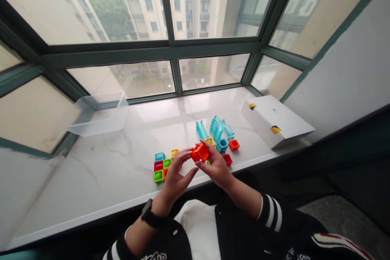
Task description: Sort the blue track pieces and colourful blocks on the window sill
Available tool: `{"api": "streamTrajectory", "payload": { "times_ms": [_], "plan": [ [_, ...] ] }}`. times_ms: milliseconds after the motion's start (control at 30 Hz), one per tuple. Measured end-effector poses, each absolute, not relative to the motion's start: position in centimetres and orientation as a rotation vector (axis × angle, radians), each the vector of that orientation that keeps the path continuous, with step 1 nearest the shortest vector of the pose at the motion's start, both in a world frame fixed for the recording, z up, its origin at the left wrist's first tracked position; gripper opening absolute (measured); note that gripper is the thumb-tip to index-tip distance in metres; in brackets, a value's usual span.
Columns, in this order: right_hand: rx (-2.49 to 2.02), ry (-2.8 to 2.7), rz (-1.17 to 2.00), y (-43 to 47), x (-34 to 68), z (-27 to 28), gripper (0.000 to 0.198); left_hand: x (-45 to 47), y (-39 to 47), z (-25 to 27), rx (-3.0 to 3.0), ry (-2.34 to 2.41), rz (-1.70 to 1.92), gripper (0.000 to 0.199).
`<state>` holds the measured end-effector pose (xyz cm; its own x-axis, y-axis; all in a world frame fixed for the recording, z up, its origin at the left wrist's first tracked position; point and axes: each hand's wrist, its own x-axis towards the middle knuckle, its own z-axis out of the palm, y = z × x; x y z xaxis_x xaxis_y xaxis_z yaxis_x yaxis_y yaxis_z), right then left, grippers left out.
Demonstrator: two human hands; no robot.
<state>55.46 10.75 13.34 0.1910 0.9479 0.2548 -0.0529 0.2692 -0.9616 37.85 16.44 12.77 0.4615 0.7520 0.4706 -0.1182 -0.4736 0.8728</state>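
Note:
An orange-red hollow cube block (200, 153) is held up above the front of the sill, pinched between the thumb and fingers of my right hand (217, 166). My left hand (178, 174) is beside it, thumb and fingers spread apart. Its fingertips reach the block's left side; whether they press on it I cannot tell. Behind that hand, red, green, blue, yellow and orange blocks (159, 165) sit grouped together, partly hidden. Beyond my right hand are a teal cube (222, 145), an orange cube (234, 145), a red block (227, 159) and a partly covered yellow block (210, 142).
Translucent teal track pieces (217, 128) lie behind the cubes. On the left of the marble sill (122, 162) stands a clear plastic bin (100, 124). A white box (277, 120) with yellow-black tape is at the right. Green-framed windows (152, 55) close off the back.

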Motion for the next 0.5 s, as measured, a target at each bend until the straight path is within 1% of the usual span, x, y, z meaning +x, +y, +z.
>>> {"api": "streamTrajectory", "payload": {
  "times_ms": [67,200,400,500],
  "plan": [
    [-1.078,-1.134,0.868,10.7,56.6,13.3,0.081,37.6,16.7,12.6,1.837,0.565,1.124,0.049],
    [-1.135,-1.059,0.766,10.5,59.4,13.2,0.081,36.4,18.6,11.3,1.963,0.701,1.1,0.044],
    [-1.29,-0.892,0.566,9.6,64.9,11.3,0.073,33.8,22.4,5.6,2.338,1.068,0.871,0.035],
    [-1.379,-0.825,0.5,9.1,68.0,8.9,0.076,33.1,22.9,3.1,2.484,1.159,0.807,0.03]
  ]
}}
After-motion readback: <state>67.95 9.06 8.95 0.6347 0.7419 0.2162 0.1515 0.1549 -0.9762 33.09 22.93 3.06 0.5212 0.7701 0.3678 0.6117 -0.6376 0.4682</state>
